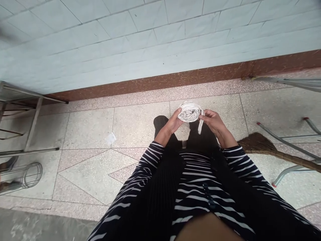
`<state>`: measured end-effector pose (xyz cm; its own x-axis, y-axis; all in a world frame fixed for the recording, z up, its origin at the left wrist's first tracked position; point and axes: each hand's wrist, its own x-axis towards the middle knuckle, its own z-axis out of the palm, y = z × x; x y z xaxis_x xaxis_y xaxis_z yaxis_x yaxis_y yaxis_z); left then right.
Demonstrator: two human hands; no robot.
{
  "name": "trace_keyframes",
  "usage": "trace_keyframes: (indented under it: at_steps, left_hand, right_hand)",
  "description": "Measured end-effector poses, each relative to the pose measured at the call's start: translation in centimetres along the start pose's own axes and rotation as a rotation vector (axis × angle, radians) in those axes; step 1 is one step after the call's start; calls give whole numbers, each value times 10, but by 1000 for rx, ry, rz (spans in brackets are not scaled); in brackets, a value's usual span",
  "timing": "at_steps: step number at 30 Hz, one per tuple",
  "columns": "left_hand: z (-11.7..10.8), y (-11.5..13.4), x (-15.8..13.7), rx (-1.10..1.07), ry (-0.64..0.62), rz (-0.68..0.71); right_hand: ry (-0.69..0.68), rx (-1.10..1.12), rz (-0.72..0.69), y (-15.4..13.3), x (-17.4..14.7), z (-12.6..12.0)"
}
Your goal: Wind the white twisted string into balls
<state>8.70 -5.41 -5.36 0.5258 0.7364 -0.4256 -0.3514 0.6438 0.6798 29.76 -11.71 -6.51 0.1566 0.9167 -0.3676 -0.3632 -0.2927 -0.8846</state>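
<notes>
Between my hands, in front of my body, is a coiled roll of white cord or flat strap (189, 111) with dark lines between its turns. My left hand (174, 122) grips the roll's left side, thumb on top. At the roll's right side my right hand (213, 121) pinches the strap near its loose end (200, 127), which hangs down a short way. The fingers underneath the roll are hidden.
A tiled wall (150, 30) with a brown skirting (150, 83) stands ahead. Metal frame furniture (35, 124) and a wire basket (32, 174) are at left. A broom (258, 144) and metal chair legs (288, 140) are at right. A white scrap (110, 138) lies on the floor.
</notes>
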Motion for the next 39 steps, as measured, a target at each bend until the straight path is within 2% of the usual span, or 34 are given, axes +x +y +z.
trace_keyframes:
  at_steps: [5, 8, 12, 16, 20, 27, 30, 34, 39]
  left_hand:
    - [-37, -19, 0, 11, 46, -18]
    - [-60, -41, 12, 12, 149, -97]
    - [-83, -72, 42, -44, 354, -204]
    - [-99, -88, 82, -85, 474, -197]
    - [-113, -83, 126, -108, 478, -183]
    - [-136, -37, 201, -104, 411, -116]
    - [-141, -21, 220, -12, 501, -123]
    - [-144, -19, 220, 114, 647, -144]
    - [-129, -38, 185, 173, 594, -149]
  right_hand:
    - [14, -97, 64, 4, -6, -2]
    - [-8, -168, 130, 14, -4, 3]
    - [-42, -241, 187, 33, 17, 22]
    - [-59, -311, 177, 49, 52, 41]
    - [-51, -375, 139, 59, 86, 50]
    - [-15, -428, 78, 60, 133, 55]
    - [-5, -455, 60, 54, 149, 58]
    - [-13, -521, 63, 56, 161, 60]
    - [-7, -656, 106, 69, 168, 58]
